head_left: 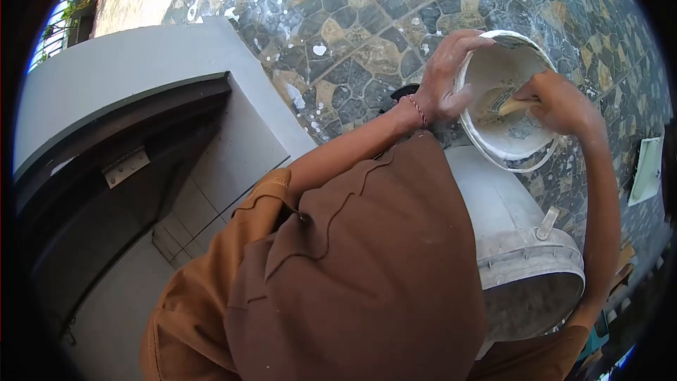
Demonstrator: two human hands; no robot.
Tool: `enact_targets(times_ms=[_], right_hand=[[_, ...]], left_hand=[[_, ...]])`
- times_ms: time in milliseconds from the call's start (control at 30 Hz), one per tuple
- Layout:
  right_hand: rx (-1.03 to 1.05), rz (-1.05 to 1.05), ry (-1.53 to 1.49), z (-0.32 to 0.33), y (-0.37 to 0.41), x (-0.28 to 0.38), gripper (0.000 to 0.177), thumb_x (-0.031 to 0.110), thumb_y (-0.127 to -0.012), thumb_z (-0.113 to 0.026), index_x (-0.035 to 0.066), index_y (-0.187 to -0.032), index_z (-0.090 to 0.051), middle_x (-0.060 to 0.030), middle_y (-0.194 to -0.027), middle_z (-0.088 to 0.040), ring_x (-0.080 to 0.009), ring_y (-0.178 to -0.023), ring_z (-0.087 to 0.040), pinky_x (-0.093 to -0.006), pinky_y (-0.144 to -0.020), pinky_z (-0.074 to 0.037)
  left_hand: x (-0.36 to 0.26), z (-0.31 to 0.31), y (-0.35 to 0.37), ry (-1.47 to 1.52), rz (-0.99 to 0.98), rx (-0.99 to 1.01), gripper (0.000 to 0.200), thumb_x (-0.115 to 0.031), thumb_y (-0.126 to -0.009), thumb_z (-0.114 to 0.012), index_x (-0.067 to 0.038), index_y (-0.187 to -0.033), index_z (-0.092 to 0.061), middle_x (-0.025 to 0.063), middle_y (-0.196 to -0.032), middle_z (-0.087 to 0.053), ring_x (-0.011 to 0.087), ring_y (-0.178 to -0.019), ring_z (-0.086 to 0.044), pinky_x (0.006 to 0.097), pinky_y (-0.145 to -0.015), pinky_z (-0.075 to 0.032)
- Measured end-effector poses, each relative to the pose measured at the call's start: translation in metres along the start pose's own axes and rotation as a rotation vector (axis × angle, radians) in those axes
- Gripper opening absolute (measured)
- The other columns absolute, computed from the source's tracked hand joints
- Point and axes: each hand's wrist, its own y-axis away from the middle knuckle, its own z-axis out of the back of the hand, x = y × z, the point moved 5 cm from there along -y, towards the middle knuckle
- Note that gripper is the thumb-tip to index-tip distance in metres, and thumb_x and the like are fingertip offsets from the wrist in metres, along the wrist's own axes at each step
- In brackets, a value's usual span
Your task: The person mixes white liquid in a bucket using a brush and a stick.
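My left hand (450,74), with a thin cord bracelet at the wrist, grips the near-left rim of a white bucket (504,144). The bucket is tipped so that I see into it, and its inner wall is smeared with white and grey residue. Inside the mouth, my right hand (560,104) is closed around a tool with a pale wooden handle (515,106). Its working end lies low in the bucket and I cannot make out its kind. Below this bucket is a larger white bucket (493,194), its ribbed rim towards me.
Patterned stone-look tiles (338,42) with white splashes surround the buckets. At left stands a grey-white ledge (134,60) around a dark recess with a metal hinge (126,168). A pale green-white panel (645,169) lies at the right edge. Brown cloth (367,261) covers my body.
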Motion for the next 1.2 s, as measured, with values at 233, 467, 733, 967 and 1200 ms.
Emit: enact_targets(times_ms=[233,467,733,967,1200], right_hand=[[-0.069,0.154,-0.133,-0.006,0.055,0.014,0.029,0.004,-0.077,-0.066,0.009,-0.106,-0.066,-0.0123,-0.1,-0.061,-0.0296,-0.097,-0.056,-0.0393,-0.09,-0.043],[-0.187,-0.006,0.009,0.001,0.059,0.039,0.03,0.003,-0.077,-0.065,0.008,-0.107,-0.066,-0.0167,-0.099,-0.063,-0.0318,-0.095,-0.059,-0.04,-0.086,-0.045],[-0.211,0.039,-0.03,-0.008,0.047,0.038,0.027,0.003,-0.077,-0.063,0.007,-0.104,-0.067,-0.0178,-0.097,-0.064,-0.0329,-0.092,-0.061,-0.0403,-0.083,-0.047],[-0.315,0.094,-0.129,-0.006,0.044,0.023,0.03,0.008,-0.08,-0.065,0.007,-0.11,-0.065,-0.0183,-0.097,-0.064,-0.0339,-0.092,-0.06,-0.0395,-0.082,-0.046],[-0.382,0.081,-0.078,-0.002,0.048,0.019,0.029,0.009,-0.08,-0.065,0.008,-0.11,-0.065,-0.0173,-0.098,-0.065,-0.0329,-0.091,-0.061,-0.0391,-0.081,-0.047]], left_hand=[[-0.008,0.005,0.01,-0.003,-0.025,-0.044,0.067,-0.027,-0.057,-0.048,-0.004,-0.12,-0.049,0.0215,-0.116,-0.049,0.0374,-0.109,-0.048,0.0453,-0.096,-0.037],[-0.009,0.009,0.012,-0.043,-0.029,-0.037,0.065,-0.019,-0.056,-0.049,-0.007,-0.12,-0.048,0.0203,-0.116,-0.05,0.0391,-0.11,-0.046,0.047,-0.098,-0.037],[-0.013,0.011,0.01,-0.039,-0.019,-0.039,0.065,-0.019,-0.057,-0.047,-0.005,-0.121,-0.047,0.0204,-0.115,-0.05,0.039,-0.111,-0.047,0.0464,-0.099,-0.036],[-0.012,0.008,0.012,-0.022,-0.029,-0.077,0.061,-0.011,-0.057,-0.048,-0.006,-0.117,-0.049,0.0193,-0.114,-0.051,0.039,-0.109,-0.047,0.0456,-0.097,-0.038],[-0.012,0.007,0.011,-0.007,0.004,-0.057,0.064,-0.017,-0.057,-0.045,-0.004,-0.119,-0.05,0.0203,-0.116,-0.05,0.0367,-0.112,-0.046,0.0435,-0.1,-0.035]])
